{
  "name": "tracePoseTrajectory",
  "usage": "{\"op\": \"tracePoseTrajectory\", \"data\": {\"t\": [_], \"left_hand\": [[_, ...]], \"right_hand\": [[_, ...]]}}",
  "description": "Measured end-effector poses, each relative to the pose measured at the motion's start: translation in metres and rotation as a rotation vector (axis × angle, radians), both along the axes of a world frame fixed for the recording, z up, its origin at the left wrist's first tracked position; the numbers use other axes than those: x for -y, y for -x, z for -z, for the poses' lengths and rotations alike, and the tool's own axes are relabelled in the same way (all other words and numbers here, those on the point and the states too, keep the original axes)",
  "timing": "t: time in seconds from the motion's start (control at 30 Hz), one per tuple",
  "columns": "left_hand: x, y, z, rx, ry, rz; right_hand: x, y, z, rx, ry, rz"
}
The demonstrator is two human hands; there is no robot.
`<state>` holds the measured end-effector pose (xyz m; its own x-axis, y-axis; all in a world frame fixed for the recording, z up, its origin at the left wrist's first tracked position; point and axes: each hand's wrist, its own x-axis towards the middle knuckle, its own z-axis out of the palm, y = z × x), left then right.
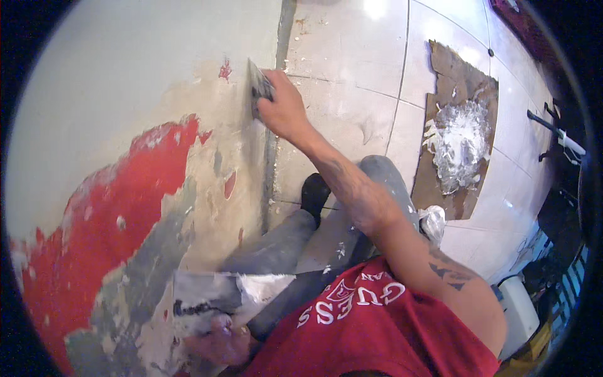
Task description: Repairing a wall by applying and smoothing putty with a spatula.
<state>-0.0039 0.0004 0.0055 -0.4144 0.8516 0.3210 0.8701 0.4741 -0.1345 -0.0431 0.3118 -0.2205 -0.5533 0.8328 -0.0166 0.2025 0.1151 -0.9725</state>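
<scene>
Right hand [286,108] was closed round a flat grey metal scraper [258,88] at the patchy red-and-cream wall [135,195]; left hand [220,344] gripped a white-smeared metal plate [202,290]. Torn brown cardboard [453,72] lay on glossy pale floor tiles [352,47].

The right hand [282,107] covers part of the trowel [254,78]; contact between its edge and the wall [144,69] cannot be confirmed. The left hand [220,344], gripping a flat plate [204,289], is blurred, and its finger positions are indistinct. The red shirt [402,327] is cut off by the lower edge. The right arm [352,179] partly hides the grey trousers [386,176]. Dark objects [559,135] at the right rim are too dim to identify.
</scene>
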Motion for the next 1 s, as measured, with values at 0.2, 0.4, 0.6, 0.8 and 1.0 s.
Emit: {"op": "tracePoseTrajectory", "data": {"t": [0.2, 0.4, 0.6, 0.8, 1.0], "left_hand": [[-0.089, -0.014, 0.001, 0.889, -1.233, -1.047], [-0.114, 0.005, -0.003, 1.5, -1.03, -0.554], [-0.125, -0.004, -0.006, 1.669, -1.272, -0.504], [-0.118, -0.001, 0.007, 1.824, -1.287, -0.466], [-0.123, -0.003, 0.003, 1.688, -1.137, -0.481]], "right_hand": [[0.021, -0.104, -0.113, -0.629, 0.863, -0.166], [0.049, -0.148, -0.172, -0.793, 0.264, -0.49], [0.068, -0.14, -0.175, -0.557, -0.205, -0.686], [0.048, -0.173, -0.142, -0.243, -0.146, -0.519], [0.077, -0.183, -0.188, -0.616, 0.198, -0.312]]}}
